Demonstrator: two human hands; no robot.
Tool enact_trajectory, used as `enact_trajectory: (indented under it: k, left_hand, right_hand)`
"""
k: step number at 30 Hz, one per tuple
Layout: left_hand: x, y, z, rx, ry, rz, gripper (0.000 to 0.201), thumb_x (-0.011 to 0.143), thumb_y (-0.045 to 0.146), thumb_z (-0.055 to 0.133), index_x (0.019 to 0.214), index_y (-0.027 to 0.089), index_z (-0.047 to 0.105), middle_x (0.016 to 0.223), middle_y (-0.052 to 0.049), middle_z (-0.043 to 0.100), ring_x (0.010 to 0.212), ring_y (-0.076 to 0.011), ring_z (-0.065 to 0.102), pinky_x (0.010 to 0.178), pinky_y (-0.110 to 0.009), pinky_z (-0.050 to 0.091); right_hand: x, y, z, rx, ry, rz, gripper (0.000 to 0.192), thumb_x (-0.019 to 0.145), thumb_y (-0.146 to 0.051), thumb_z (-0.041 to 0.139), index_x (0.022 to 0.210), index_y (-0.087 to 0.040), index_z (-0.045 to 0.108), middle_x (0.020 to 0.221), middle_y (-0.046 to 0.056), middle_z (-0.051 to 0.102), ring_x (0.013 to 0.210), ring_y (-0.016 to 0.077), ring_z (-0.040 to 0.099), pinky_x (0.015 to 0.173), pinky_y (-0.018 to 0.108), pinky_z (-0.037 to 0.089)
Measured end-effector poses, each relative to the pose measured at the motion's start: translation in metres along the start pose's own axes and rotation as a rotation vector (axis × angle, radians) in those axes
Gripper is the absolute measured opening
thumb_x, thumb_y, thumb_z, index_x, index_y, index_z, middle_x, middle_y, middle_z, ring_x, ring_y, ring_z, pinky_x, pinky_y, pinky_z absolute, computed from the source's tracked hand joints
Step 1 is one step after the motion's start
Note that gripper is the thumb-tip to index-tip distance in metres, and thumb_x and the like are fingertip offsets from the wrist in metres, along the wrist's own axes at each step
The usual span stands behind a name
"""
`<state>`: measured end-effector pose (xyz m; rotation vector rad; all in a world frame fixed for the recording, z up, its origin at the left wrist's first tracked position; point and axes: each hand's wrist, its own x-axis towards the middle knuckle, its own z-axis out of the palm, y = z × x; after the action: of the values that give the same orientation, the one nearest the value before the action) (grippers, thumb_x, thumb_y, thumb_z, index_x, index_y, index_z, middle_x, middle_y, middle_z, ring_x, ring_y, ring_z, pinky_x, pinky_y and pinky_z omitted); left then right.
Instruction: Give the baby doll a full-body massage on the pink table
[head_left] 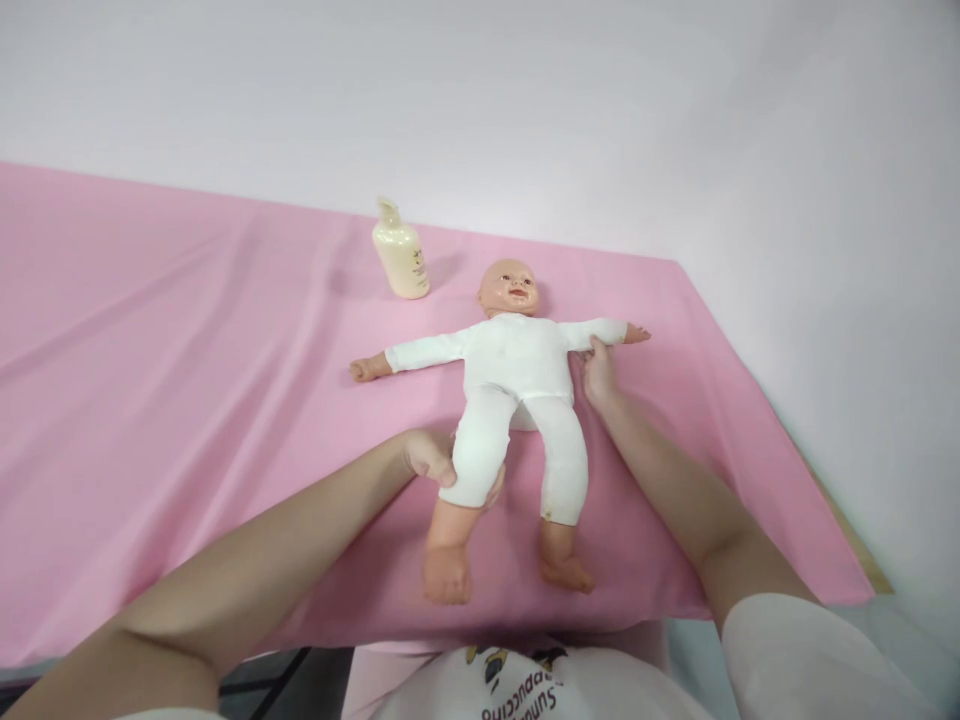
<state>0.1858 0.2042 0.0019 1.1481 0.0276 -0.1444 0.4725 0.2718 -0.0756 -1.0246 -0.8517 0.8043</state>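
A baby doll [517, 370] in a white bodysuit lies on its back on the pink cloth [187, 380], arms spread and head toward the wall. My left hand [435, 462] is wrapped around the doll's lower left-side leg, just above its bare foot. My right hand [598, 372] pinches the white sleeve of the doll's arm on the right, close to the armpit.
A cream lotion bottle with a pump [401, 255] stands upright behind the doll, left of its head. The cloth-covered table ends near my body and at the right, where a wooden corner [862, 560] shows. A plain white wall rises behind.
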Motion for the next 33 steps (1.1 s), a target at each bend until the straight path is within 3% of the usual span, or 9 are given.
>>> enact_trajectory:
  k: [3,6,10,15,19,25,29,33]
  left_hand:
    - [-0.002,-0.016,-0.003,-0.171,0.088,0.155,0.055,0.061,0.065,0.077,0.077,0.013,0.069,0.064,-0.005,0.060,0.053,-0.0169,0.055,0.045,-0.028,0.043]
    - [-0.002,-0.024,-0.008,-0.269,0.138,0.221,0.054,0.062,0.067,0.071,0.072,0.015,0.064,0.056,-0.005,0.052,0.047,-0.0155,0.044,0.034,-0.027,0.032]
    - [0.002,-0.021,-0.014,-0.280,0.208,0.284,0.052,0.065,0.067,0.068,0.068,0.015,0.063,0.053,-0.004,0.048,0.046,-0.0144,0.039,0.036,-0.027,0.033]
    - [0.004,-0.018,-0.015,-0.256,0.312,0.313,0.055,0.064,0.069,0.067,0.066,0.015,0.060,0.053,-0.002,0.045,0.046,-0.0137,0.039,0.041,-0.028,0.036]
    - [0.004,-0.020,-0.015,-0.247,0.386,0.339,0.056,0.064,0.071,0.068,0.066,0.016,0.058,0.053,-0.002,0.047,0.048,-0.0138,0.039,0.044,-0.029,0.039]
    - [0.003,-0.024,-0.015,-0.261,0.284,0.329,0.053,0.067,0.067,0.070,0.073,0.014,0.063,0.059,-0.003,0.052,0.054,-0.0153,0.047,0.055,-0.032,0.052]
    - [0.001,-0.019,-0.011,-0.152,0.097,0.151,0.055,0.057,0.064,0.076,0.078,0.014,0.068,0.064,-0.007,0.060,0.064,-0.0222,0.058,0.069,-0.043,0.059]
    - [0.000,-0.009,-0.005,0.001,-0.011,0.011,0.055,0.054,0.066,0.079,0.074,0.016,0.069,0.066,-0.012,0.065,0.080,-0.0338,0.068,0.079,-0.050,0.060]
  right_hand:
    - [-0.008,-0.011,0.005,-0.017,0.026,0.006,0.063,0.086,-0.039,0.052,0.146,-0.027,0.036,0.142,0.009,0.057,0.124,0.0223,0.064,0.099,0.044,0.060]
    - [-0.018,-0.021,0.010,-0.095,-0.014,-0.075,0.055,0.087,-0.040,0.055,0.139,-0.026,0.045,0.138,0.009,0.060,0.125,0.0212,0.062,0.108,0.044,0.053]
    - [-0.028,-0.028,0.013,-0.268,-0.189,-0.195,0.043,0.090,-0.043,0.059,0.129,-0.025,0.058,0.128,0.008,0.066,0.122,0.0227,0.062,0.113,0.048,0.047]
    - [-0.031,-0.036,0.011,-0.548,-0.450,-0.492,0.031,0.090,-0.034,0.062,0.119,-0.027,0.070,0.138,0.009,0.060,0.136,0.0260,0.052,0.123,0.049,0.035]
    - [-0.031,-0.040,0.009,-0.680,-0.508,-0.529,0.034,0.093,-0.032,0.058,0.125,-0.029,0.070,0.142,0.009,0.057,0.138,0.0269,0.050,0.122,0.049,0.037]
    - [-0.029,-0.037,0.010,-0.649,-0.464,-0.550,0.035,0.093,-0.033,0.057,0.127,-0.029,0.066,0.138,0.009,0.059,0.136,0.0262,0.052,0.121,0.048,0.039]
    - [-0.026,-0.028,0.009,-0.552,-0.394,-0.509,0.037,0.093,-0.038,0.055,0.129,-0.028,0.060,0.136,0.010,0.061,0.133,0.0265,0.054,0.118,0.049,0.041]
    - [-0.022,-0.022,0.010,-0.398,-0.333,-0.350,0.043,0.091,-0.043,0.057,0.131,-0.026,0.055,0.138,0.011,0.060,0.130,0.0257,0.056,0.116,0.047,0.043]
